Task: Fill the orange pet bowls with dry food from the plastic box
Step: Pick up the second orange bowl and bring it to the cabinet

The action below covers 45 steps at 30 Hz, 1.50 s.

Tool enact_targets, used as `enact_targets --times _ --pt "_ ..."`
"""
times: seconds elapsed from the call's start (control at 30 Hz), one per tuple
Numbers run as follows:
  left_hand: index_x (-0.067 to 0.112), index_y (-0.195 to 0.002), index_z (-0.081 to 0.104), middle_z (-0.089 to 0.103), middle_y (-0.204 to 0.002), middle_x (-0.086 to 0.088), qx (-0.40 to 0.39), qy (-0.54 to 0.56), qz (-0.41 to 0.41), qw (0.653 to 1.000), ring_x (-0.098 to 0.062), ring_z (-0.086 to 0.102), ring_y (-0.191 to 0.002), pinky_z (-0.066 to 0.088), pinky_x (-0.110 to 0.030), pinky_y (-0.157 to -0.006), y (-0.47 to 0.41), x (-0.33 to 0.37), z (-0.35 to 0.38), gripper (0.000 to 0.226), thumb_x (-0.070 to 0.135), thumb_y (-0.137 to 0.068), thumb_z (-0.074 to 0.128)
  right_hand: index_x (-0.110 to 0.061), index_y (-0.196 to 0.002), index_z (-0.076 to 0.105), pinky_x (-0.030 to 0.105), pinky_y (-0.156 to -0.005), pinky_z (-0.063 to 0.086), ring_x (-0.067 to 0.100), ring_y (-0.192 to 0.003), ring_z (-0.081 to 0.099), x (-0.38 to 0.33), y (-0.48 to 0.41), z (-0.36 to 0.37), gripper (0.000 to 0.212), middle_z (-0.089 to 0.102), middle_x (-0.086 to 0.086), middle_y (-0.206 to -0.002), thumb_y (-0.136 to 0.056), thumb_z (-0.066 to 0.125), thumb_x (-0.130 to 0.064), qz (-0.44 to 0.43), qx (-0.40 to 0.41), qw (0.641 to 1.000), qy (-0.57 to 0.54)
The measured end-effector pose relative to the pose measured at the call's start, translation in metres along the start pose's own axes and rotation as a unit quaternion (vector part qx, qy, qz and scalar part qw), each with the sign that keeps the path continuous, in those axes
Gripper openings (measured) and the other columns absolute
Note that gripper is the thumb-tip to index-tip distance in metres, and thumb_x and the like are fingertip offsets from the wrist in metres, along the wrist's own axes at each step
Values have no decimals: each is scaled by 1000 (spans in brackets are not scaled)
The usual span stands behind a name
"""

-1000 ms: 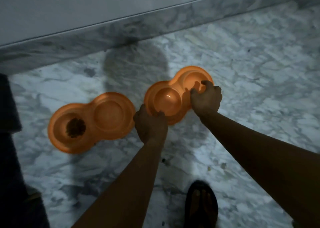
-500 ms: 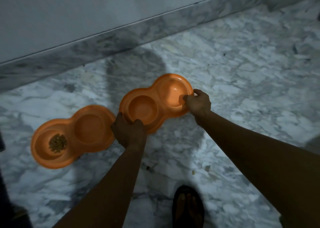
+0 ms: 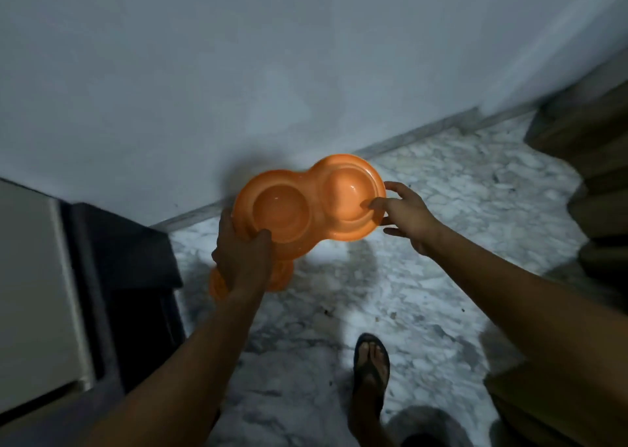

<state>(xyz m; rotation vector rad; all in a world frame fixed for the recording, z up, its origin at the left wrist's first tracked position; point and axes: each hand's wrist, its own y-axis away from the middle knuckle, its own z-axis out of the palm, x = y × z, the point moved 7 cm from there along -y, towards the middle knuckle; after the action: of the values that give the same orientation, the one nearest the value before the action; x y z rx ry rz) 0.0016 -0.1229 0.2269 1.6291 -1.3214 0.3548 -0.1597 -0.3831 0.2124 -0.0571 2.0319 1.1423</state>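
An orange double pet bowl is held up in the air, tilted toward me, both cups bare inside. My left hand grips its lower left rim. My right hand holds the right rim with thumb inside the cup and fingers underneath. A second orange double bowl lies on the marble floor below, mostly hidden by my left hand and wrist. No plastic box of food is in view.
A white wall with a marble skirting runs behind. A dark cabinet or appliance stands at the left, brown furniture at the right. My sandalled foot rests on the marble floor.
Both hands have lifted the right-hand double bowl off the floor and raised it. The view has swung up and right; the other bowl with food now lies mostly hidden under my left hand.
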Motion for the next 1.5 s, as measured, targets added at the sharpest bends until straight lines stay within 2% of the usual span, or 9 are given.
enact_targets --times 0.23,0.37,0.53,0.73,1.07,1.17,1.27,1.4,1.5 --pt "24 -147 42 55 -143 -5 21 25 99 994 -29 50 -132 36 -37 -108 103 114 -193 72 18 -79 63 -24 -125 62 36 -81 54 22 -90 73 -120 222 6 47 76 6 -108 -82 78 -26 -68 16 997 -10" --pt "24 -137 52 68 -122 -8 15 38 185 982 -34 59 -117 44 -38 -98 159 156 -295 67 34 -71 60 -23 -126 62 37 -82 55 22 -92 72 -163 342 17 45 72 2 -111 -84 75 -26 -115 50 991 -38" --pt "24 -146 46 58 -141 -5 24 64 223 972 -27 50 -132 37 -35 -109 210 200 -404 71 23 -79 69 -24 -125 62 39 -85 55 21 -91 70 -212 461 37 40 71 4 -111 -86 73 -26 -173 73 980 -71" --pt "25 -145 47 57 -141 0 52 94 261 959 -28 49 -132 39 -45 -111 241 217 -507 73 27 -75 69 -21 -133 58 39 -82 53 26 -102 67 -254 547 80 46 66 8 -118 -89 70 -25 -249 78 960 -100" --pt "22 -129 65 68 -122 -2 194 110 221 949 -24 61 -107 50 -38 -97 273 132 -702 53 19 -76 70 -20 -133 57 36 -76 53 29 -104 66 -273 629 250 48 67 9 -112 -88 72 -21 -303 -55 947 -92" --pt "22 -126 67 67 -126 -2 226 120 207 944 -21 61 -112 50 -38 -100 269 94 -767 50 20 -76 72 -22 -130 57 37 -78 53 28 -103 67 -276 654 319 46 67 4 -106 -87 72 -23 -314 -98 943 -60" --pt "20 -123 70 67 -125 -1 241 128 187 944 -16 60 -113 46 -29 -95 253 56 -826 47 20 -76 75 -23 -127 58 37 -75 54 28 -101 68 -278 671 384 45 68 4 -105 -85 72 -24 -322 -129 937 -31" --pt "21 -116 72 70 -117 -1 239 133 154 949 -21 67 -105 58 -43 -91 211 1 -901 48 23 -69 79 -22 -129 58 46 -89 56 27 -104 67 -273 685 480 50 67 6 -114 -81 72 -30 -330 -139 934 9" --pt "20 -117 72 70 -118 -1 230 122 136 956 -23 68 -103 59 -46 -88 165 -48 -963 51 25 -67 81 -18 -129 60 45 -86 56 27 -99 68 -263 690 568 50 69 7 -110 -82 72 -30 -321 -132 937 33"
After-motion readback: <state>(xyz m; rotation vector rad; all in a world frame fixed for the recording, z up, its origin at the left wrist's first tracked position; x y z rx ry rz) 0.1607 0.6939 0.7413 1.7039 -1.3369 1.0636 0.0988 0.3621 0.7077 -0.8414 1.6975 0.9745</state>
